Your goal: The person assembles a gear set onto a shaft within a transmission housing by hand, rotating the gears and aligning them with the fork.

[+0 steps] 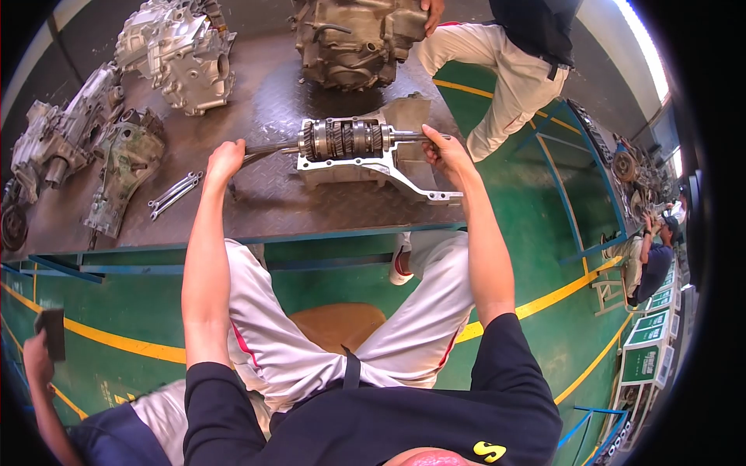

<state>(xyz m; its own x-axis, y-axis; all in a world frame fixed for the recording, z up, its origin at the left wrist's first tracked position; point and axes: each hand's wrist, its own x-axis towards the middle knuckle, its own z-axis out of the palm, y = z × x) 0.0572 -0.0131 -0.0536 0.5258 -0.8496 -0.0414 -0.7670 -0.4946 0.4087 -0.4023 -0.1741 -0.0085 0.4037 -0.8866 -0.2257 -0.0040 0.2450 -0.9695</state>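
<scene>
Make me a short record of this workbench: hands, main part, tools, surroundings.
left hand: closed around left end of long grey steel gear shaft
right hand: holding the shaft's right end
shaft position: across open silver metal housing
tools: slim silver metal wrenches, left of housing
behind: large brownish-grey metal gearbox
surface: dark brown metal bench

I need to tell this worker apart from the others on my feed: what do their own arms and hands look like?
The left hand and right hand are bare, with no gloves or rings visible. Both forearms are uncovered, without a watch or cables in sight. Short, plain, dark sleeves cover the upper arms.
</scene>
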